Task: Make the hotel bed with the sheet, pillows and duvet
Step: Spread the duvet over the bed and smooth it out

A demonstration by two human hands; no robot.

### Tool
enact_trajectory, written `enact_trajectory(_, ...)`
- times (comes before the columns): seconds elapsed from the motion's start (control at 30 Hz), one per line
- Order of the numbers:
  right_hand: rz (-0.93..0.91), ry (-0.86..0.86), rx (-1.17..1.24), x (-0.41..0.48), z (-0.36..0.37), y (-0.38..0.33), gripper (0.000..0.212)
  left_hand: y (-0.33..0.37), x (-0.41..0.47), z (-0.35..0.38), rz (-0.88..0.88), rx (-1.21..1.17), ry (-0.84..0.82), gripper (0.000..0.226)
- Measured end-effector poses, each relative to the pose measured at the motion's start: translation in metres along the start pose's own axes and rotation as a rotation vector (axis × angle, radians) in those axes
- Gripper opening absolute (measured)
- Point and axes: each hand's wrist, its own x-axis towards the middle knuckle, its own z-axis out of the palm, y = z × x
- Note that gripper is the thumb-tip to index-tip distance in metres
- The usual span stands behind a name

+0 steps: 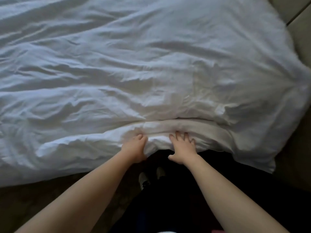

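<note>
You are standing in a pair of light shoes [144,179], their toes showing near the bottom centre, with dark trousers [181,199] filling the space around them. A dim brownish floor [50,192] is lying at near left. At far right, a beige panel [301,39] is showing a dark seam.

Duvet [134,73]: white cloth, matt, soft-looking, puffy, heavily creased.
Folded band [193,126] at near edge: cream cloth, smoother, duller.
Floor [50,199]: dark, rough-looking, possibly carpet; view dim.
Panel [299,31] at top right: beige, smooth, matt.
</note>
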Motion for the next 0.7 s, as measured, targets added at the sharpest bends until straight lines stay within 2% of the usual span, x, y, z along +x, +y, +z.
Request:
enact_trajectory(0.1,0.033,0.083,-0.118,0.027,0.015,0.003,0.104,-0.006,0.016,0.024,-0.048,0.068,0.034,0.097)
enact_trajectory(0.17,0.041,0.216,-0.187,0.043,0.02,0.007,0.087,-0.007,0.027,0.035,-0.083,0.157,0.103,0.097)
enact_trajectory(0.23,0.0,0.347,-0.176,0.055,0.018,0.012,0.053,-0.007,0.036,0.041,-0.108,0.184,0.234,0.077)
enact_trajectory(0.27,-0.018,0.342,-0.133,0.058,0.013,0.014,0.04,-0.007,0.039,0.042,-0.116,0.173,0.299,0.065)
enact_trajectory(0.33,-0.037,0.236,-0.069,0.051,0.0,0.017,0.03,-0.004,0.04,0.041,-0.113,0.164,0.36,0.046)
enact_trajectory(0.37,-0.047,0.174,-0.06,0.044,-0.007,0.018,0.029,-0.003,0.037,0.04,-0.107,0.158,0.333,0.039)
enact_trajectory(0.43,-0.105,0.016,-0.08,0.024,-0.015,0.02,0.029,0.002,0.025,0.036,-0.116,0.136,0.169,0.027)
enact_trajectory(0.5,-0.16,-0.27,-0.053,0.004,-0.013,0.02,0.026,0.009,0.01,0.031,-0.083,0.16,-0.101,0.023)
enact_trajectory(0.57,-0.11,-0.562,0.085,-0.012,-0.014,0.015,0.02,0.01,0.0,0.017,-0.038,0.169,-0.394,0.02)
enact_trajectory(0.63,-0.021,-0.754,0.22,-0.022,-0.025,0.007,0.026,0.01,-0.005,-0.005,-0.115,-0.055,-0.647,0.015)
enact_trajectory(0.67,-0.006,-0.774,0.212,-0.027,-0.033,0.005,0.033,0.011,-0.007,-0.015,-0.16,-0.224,-0.712,0.017)
enact_trajectory(0.7,-0.011,-0.735,0.182,-0.03,-0.042,0.004,0.04,0.012,-0.009,-0.022,-0.158,-0.346,-0.674,0.022)
